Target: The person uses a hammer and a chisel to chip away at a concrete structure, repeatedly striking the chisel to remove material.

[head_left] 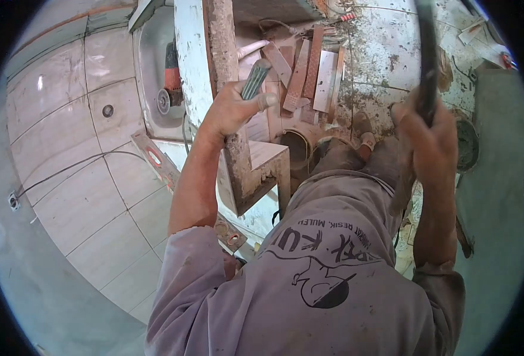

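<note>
Head view is showing the left hand point(229, 110) clenching a chisel point(255, 78) against the counter edge point(233, 148) while the right hand point(429, 127) is gripping a hammer handle point(427, 59); striking squarely seems wise.

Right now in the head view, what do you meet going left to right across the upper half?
Wall socket → round wall hole → angle grinder in the sink → left hand holding a chisel → tile offcuts → right hand gripping a dark handle.

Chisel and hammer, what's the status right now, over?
Left hand shut on chisel, against the concrete edge. Right hand shut on hammer handle, raised. Tile offcuts beyond.
</note>
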Demonstrator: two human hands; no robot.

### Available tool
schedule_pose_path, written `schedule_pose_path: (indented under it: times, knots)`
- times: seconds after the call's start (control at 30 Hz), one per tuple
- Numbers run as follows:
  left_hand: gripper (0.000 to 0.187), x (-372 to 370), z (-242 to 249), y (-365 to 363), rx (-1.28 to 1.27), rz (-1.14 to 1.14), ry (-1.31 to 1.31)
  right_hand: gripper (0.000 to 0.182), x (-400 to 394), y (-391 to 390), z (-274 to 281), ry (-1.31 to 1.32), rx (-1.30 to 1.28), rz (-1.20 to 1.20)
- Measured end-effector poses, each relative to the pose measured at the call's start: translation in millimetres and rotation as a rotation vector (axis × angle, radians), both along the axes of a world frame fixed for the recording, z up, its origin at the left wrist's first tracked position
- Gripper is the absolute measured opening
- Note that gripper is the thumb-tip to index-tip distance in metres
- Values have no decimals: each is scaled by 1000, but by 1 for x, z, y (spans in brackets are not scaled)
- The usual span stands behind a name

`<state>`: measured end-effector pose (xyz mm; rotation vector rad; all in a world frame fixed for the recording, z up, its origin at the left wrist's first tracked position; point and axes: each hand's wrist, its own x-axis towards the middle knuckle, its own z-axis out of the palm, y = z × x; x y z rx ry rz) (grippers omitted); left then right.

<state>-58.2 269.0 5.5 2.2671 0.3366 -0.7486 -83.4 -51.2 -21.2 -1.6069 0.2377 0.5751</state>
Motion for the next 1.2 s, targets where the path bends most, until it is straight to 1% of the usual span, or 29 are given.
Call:
schedule_pose_path:
  times: [0.03,0.07,0.13,0.17,0.2,0.23,0.27,0.3,0.33,0.37,0.4,0.47,0.5,0.53,0.6,0.63,0.67,0.73,0.8,0.87,0.9,0.93,1.0,1.03,1.07,1.1,1.13,1.17,1.2]
  knots:
    - [39,-1,2,-2,0,6,-4,38,7,-1,2,146,141,-130]
    - [41,0,4,-8,9,10,-10,38,7,5,0,139,142,-127]
    - [44,5,4,-8,19,-1,-22,28,2,20,-7,-325,-95,240]
    - [42,7,0,0,43,40,47,28,0,20,-12,-329,-98,233]
    - [41,9,1,0,67,86,121,24,-2,17,-16,-338,-96,279]
    - [41,8,1,-1,65,92,109,19,1,17,-18,-357,-93,333]
    - [42,6,1,-4,24,36,64,19,8,15,-17,-366,-91,335]
    - [43,3,3,-7,-14,-19,31,18,16,11,-9,-163,-35,175]
    - [43,3,5,-8,-11,-9,34,17,24,8,-2,41,18,21]
    - [45,6,7,-8,28,-19,51,18,32,5,4,131,134,-84]
    - [46,8,7,-7,67,-30,67,18,33,10,3,131,134,-73]
    - [49,8,1,0,100,-42,103,15,28,21,-6,-73,-196,157]
    - [49,9,1,-3,85,-47,93,13,17,28,-12,-398,-185,377]
    - [49,9,1,-6,67,-53,85,13,18,22,-15,-398,-191,369]
    - [50,12,4,-7,53,-70,72,15,30,13,-11,-205,-137,446]
    - [50,11,5,-6,46,-84,79,17,32,9,-13,-127,-123,314]
    - [50,10,7,-6,50,-77,88,17,37,7,-10,-120,-116,322]
    - [52,12,9,-8,54,-4,109,20,52,5,-4,59,107,-54]
    - [52,11,4,-4,91,-13,98,19,45,18,-16,70,120,-81]
    - [53,11,-1,-7,121,-39,97,18,21,26,-39,-619,-54,339]
    - [54,11,-1,-8,125,-58,95,30,27,18,-23,-235,-124,499]
    - [55,12,0,-8,131,-69,85,30,36,13,-14,-240,-128,498]
    - [55,15,0,0,181,-56,120,30,46,11,-6,83,-145,260]
    - [56,12,-1,4,229,-43,169,30,49,11,-8,92,-139,272]
    - [56,10,-4,8,232,-31,174,31,56,10,-12,128,8,122]
    - [56,11,-7,10,175,5,148,31,61,10,-15,158,152,-33]
    - [56,13,-10,10,116,35,119,31,57,12,-20,155,153,-33]
    - [56,14,-11,7,115,27,115,31,49,19,-30,-90,36,223]
    - [49,13,-11,1,111,17,60,30,42,25,-36,-335,-88,475]
